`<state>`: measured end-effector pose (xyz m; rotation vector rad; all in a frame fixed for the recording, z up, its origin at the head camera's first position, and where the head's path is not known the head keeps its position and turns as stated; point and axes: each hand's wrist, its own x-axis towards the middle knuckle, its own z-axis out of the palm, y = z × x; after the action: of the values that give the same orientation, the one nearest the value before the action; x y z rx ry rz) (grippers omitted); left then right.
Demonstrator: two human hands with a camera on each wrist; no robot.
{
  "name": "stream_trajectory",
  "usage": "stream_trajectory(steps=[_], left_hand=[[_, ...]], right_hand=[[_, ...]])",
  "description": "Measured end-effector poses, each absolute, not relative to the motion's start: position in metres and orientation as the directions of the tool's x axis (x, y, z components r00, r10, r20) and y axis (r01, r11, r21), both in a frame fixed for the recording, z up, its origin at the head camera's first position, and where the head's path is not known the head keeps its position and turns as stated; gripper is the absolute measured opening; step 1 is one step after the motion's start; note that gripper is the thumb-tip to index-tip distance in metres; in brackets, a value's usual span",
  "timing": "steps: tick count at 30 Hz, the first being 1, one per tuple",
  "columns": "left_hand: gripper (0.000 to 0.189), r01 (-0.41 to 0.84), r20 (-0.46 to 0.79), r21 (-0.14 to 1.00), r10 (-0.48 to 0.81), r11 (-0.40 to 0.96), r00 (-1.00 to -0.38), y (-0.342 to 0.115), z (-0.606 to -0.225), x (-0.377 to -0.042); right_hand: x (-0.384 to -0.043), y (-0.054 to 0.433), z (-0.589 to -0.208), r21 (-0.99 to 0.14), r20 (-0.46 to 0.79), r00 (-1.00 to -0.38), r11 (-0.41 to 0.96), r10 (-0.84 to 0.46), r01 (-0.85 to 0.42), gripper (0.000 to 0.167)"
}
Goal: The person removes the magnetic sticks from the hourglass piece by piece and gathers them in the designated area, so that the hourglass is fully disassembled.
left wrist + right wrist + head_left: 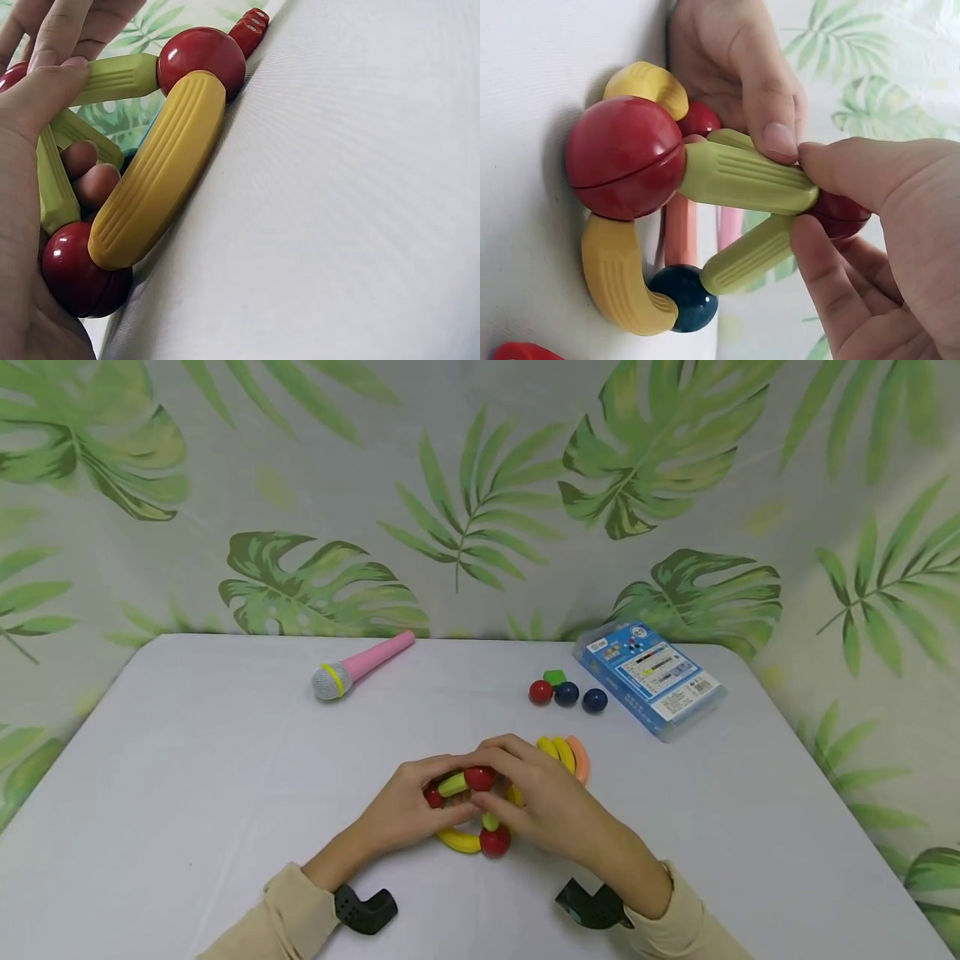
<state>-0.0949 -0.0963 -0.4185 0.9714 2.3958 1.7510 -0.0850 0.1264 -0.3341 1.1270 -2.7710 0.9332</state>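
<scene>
A frame of magnetic building rods and balls [461, 841] stands on the table between the two hands. Curved yellow rods [161, 172], an orange rod [680, 232], red balls [626, 157] and a dark blue ball [684, 298] form its base. Lime green rods [742, 176] slope up from it to a red top ball [480, 777]. My right hand [551, 802] pinches this top ball between thumb and fingers. With thumb and curled fingers, my left hand [408, 797] holds the lime green rods just below the ball. Its palm side is partly hidden.
Loose yellow rods [557, 752] and an orange curved rod [579, 760] lie beyond my right hand. Farther back are a red ball [541, 692], dark blue balls [595, 700], a green piece [554, 677] and a blue box [652, 677]. A pink microphone [367, 663] lies back left.
</scene>
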Motion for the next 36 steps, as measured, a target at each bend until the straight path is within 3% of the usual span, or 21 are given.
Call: stream_trajectory(steps=[21, 26, 36], left_hand=[[0.046, 0.485, 0.341, 0.854, 0.501, 0.189, -0.795, -0.095, -0.4216, -0.0946], [0.049, 0.484, 0.339, 0.854, 0.503, 0.189, -0.795, -0.0955, -0.4217, -0.0957], [0.049, 0.48, 0.329, 0.852, 0.498, 0.21, -0.802, -0.0945, -0.4207, -0.0957]], right_hand=[[-0.0842, 0.1286, -0.3379, -0.467, 0.243, -0.72, 0.573, -0.65, -0.674, 0.04], [-0.0874, 0.1311, -0.3375, -0.525, 0.25, -0.7, 0.514, -0.669, -0.679, 0.04], [-0.0888, 0.1343, -0.3375, -0.639, 0.168, -0.723, 0.485, -0.67, -0.597, 0.043]])
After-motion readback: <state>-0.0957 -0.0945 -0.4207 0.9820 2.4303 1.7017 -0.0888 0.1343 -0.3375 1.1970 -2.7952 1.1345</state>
